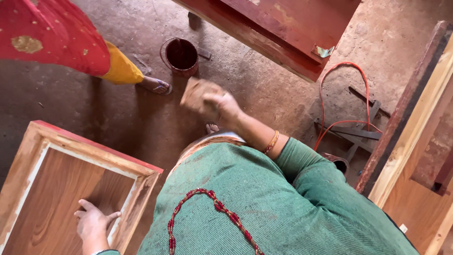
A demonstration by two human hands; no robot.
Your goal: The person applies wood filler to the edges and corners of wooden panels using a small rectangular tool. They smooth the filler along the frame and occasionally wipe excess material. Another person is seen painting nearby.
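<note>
Left hand: we see our left hand (93,225) lying flat, fingers spread wide and gripping nothing, palm down on the brown wood-grain panel (56,198) of a framed wooden cabinet door (89,152).
Door frame: its pale inner edge runs just past our left fingertips, and the red-painted outer rim lies beyond that, further from the fingers.
Right hand: our right hand (222,105) is raised in front of us, fingers curled tight around a tan, crumpled sanding pad (197,92); the hand is blurred, so we cannot tell the grip finger by finger.
Pad: it sticks out past the right fingertips, held in the air, well apart from the door.
Bangle: a thin orange-gold bangle (271,142) sits on the right wrist, behind the fingers.
Tin: a small round dark-red paint tin (180,56) stands on the dirt floor just beyond the pad.
Other person: a sandalled foot (156,85) under red and yellow cloth is near the tin, off to the side of our right fingers.
Cable: an orange cable (344,94) loops on the floor, well apart from both hands.
</note>
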